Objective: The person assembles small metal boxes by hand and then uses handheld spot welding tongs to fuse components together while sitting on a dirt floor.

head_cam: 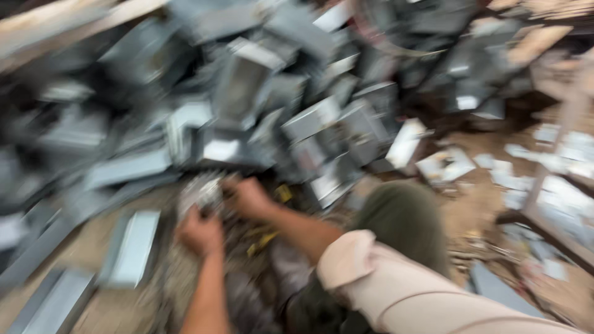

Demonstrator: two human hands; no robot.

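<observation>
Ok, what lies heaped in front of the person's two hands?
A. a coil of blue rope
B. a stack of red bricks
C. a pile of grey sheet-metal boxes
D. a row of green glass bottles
C: beyond the left hand and right hand, which meet on a small blurred metal part, a pile of grey sheet-metal boxes fills the upper frame.

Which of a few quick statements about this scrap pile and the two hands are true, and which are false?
1. Both hands, left hand and right hand, are on one small grey metal part. True.
2. A big heap of grey metal boxes lies beyond the hands. True.
3. The person wears thick black gloves. False: both hands are bare.
4. The picture is sharp. False: it is badly blurred, so each grip cannot be made out.
5. The ground is green grass. False: it is brown dirt with scattered scraps.
</observation>
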